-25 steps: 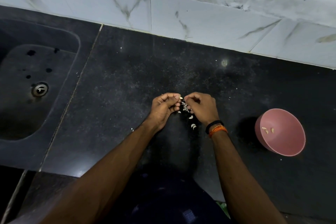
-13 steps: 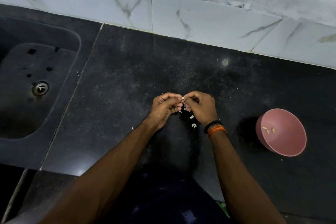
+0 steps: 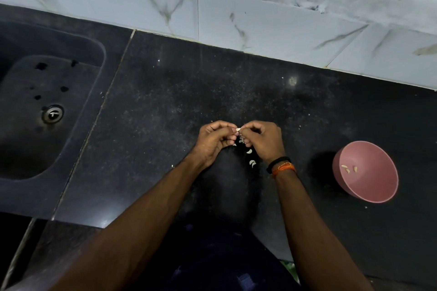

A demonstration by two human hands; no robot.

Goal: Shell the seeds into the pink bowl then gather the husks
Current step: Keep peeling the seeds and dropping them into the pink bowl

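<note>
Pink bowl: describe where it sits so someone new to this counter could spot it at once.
Start at the black counter under the white wall tiles, with the sink at its left end. The pink bowl stands at the right, apart from the right hand. It is the only coloured dish, holding a few pale kernels.

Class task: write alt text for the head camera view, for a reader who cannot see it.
Two hands, left hand and right hand, pinch a pale seed between them above a black counter. Husks lie below them; a pink bowl with a few kernels sits right, a dark sink left.
</note>
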